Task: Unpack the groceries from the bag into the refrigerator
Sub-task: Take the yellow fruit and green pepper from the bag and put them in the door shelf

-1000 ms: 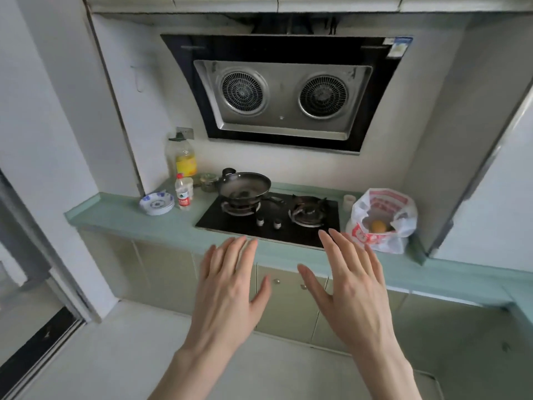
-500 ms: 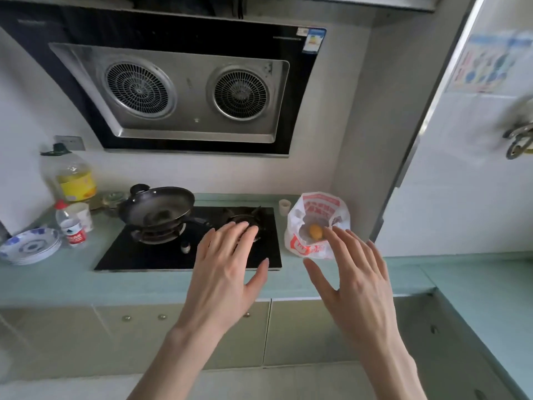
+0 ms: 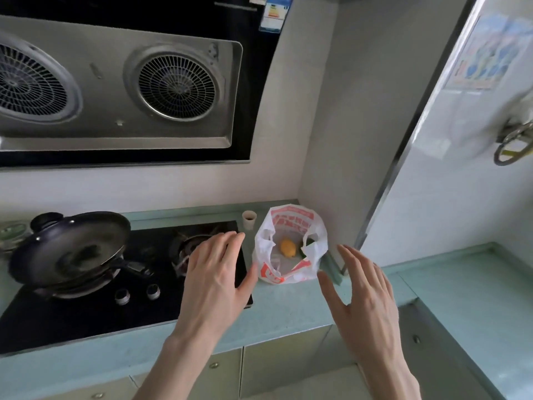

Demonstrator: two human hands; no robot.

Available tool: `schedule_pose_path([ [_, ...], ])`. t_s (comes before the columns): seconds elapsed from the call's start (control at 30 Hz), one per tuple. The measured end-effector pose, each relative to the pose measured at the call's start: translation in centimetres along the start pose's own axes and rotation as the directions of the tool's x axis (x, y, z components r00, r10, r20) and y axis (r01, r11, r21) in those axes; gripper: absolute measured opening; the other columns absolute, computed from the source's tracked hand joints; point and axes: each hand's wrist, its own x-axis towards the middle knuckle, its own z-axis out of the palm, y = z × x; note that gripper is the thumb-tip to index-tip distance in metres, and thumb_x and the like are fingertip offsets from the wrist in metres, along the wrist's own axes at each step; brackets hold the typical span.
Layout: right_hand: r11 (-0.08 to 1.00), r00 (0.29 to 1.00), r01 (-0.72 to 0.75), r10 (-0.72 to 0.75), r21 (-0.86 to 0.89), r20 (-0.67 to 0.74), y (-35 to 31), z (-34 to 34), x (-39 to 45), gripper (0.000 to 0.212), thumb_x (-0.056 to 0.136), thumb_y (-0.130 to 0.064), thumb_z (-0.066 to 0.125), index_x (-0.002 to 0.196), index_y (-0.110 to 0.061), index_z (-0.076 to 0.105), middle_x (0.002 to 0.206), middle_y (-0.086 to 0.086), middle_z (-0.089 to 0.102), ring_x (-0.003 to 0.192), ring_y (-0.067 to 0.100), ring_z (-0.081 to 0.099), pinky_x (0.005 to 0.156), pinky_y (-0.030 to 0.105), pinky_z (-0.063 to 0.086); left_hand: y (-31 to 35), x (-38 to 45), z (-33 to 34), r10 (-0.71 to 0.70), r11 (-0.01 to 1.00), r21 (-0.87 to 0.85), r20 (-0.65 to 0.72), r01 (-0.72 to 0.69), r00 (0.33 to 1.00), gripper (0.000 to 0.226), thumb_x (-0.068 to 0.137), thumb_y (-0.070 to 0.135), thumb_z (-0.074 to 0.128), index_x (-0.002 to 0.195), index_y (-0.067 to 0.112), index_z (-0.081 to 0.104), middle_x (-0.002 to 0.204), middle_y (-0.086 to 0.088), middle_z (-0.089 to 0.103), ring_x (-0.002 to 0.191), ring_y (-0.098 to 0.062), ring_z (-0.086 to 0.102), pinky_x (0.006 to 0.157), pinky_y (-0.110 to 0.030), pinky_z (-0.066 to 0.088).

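Observation:
A white plastic bag [image 3: 288,272] with red print stands open on the green counter [image 3: 291,307] in the corner by the wall. Inside it lie an orange-yellow fruit [image 3: 287,247] and something green [image 3: 308,243], mostly hidden. My left hand [image 3: 215,280] hovers with fingers spread just left of the bag, over the hob's right edge. My right hand [image 3: 362,298] is held out flat just right of the bag. Neither hand touches the bag or holds anything. The white refrigerator [image 3: 450,168] fills the right side, its door closed.
A black gas hob [image 3: 86,307] carries a dark frying pan [image 3: 66,249] on its left burner. A small cup [image 3: 249,220] stands behind the bag. The range hood [image 3: 115,90] hangs above. A metal ring hook [image 3: 512,140] sits on the refrigerator's door.
The view has closed in and swung right toward the bag. Both hands have reached forward and now flank the bag on either side.

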Motion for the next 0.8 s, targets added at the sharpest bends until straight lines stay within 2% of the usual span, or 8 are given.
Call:
schedule_pose_path([
  [0.2,0.998,0.996,-0.056,0.058,-0.029,0.061,1.9,3.3,1.8,0.059,0.096,-0.057,0.051,0.139,-0.017,0.058,0.140,-0.002,0.062,0.127,0.020,0.061,0.109,0.041,0.047,-0.5,2.9,4.4,0.036,0.997,-0.072,0.064,-0.032,0.997,0.053,0.099,0.048,0.050,0.138,0.013,0.059,0.134,-0.001,0.063,0.125,-0.023,0.058,0.107,-0.039,0.047],
  [0.3,0.997,0.991,-0.075,0.078,-0.035,0.108,2.8,5.2,3.1,0.061,0.096,-0.058,0.051,0.140,-0.018,0.058,0.142,-0.001,0.062,0.127,0.021,0.061,0.109,0.042,0.049,-1.0,4.0,6.3,0.048,0.994,-0.106,0.077,-0.040,0.996,0.047,0.099,0.042,0.057,0.136,0.014,0.059,0.133,0.000,0.062,0.124,-0.022,0.058,0.108,-0.038,0.047],
  [0.5,0.997,0.983,-0.081,0.078,0.012,0.168,4.6,10.0,7.4,0.058,0.096,-0.055,0.057,0.143,-0.021,0.054,0.146,-0.004,0.059,0.131,0.018,0.058,0.110,0.036,0.044,-1.4,7.2,10.6,0.076,0.988,-0.141,0.105,-0.060,0.992,0.049,0.094,0.036,0.068,0.137,0.017,0.057,0.132,0.005,0.059,0.123,-0.015,0.055,0.110,-0.023,0.031],
  [0.67,0.993,0.976,-0.109,0.098,0.047,0.197,7.6,13.5,11.0,0.059,0.095,-0.049,0.064,0.145,-0.020,0.052,0.147,-0.003,0.058,0.131,0.020,0.058,0.108,0.043,0.050,-1.4,10.9,15.5,0.054,0.975,-0.224,0.191,-0.010,0.980,0.046,0.099,0.046,0.054,0.137,0.019,0.059,0.133,0.008,0.060,0.123,-0.013,0.057,0.108,-0.029,0.044],
  [0.8,0.990,0.964,-0.119,0.096,0.080,0.249,9.7,17.2,13.1,0.058,0.094,-0.045,0.068,0.144,-0.022,0.051,0.145,-0.003,0.058,0.129,0.020,0.059,0.108,0.041,0.050,-2.1,13.5,20.4,0.075,0.968,-0.253,0.272,-0.004,0.959,0.044,0.099,0.041,0.056,0.137,0.019,0.058,0.135,0.008,0.059,0.123,-0.012,0.058,0.106,-0.031,0.045],
])
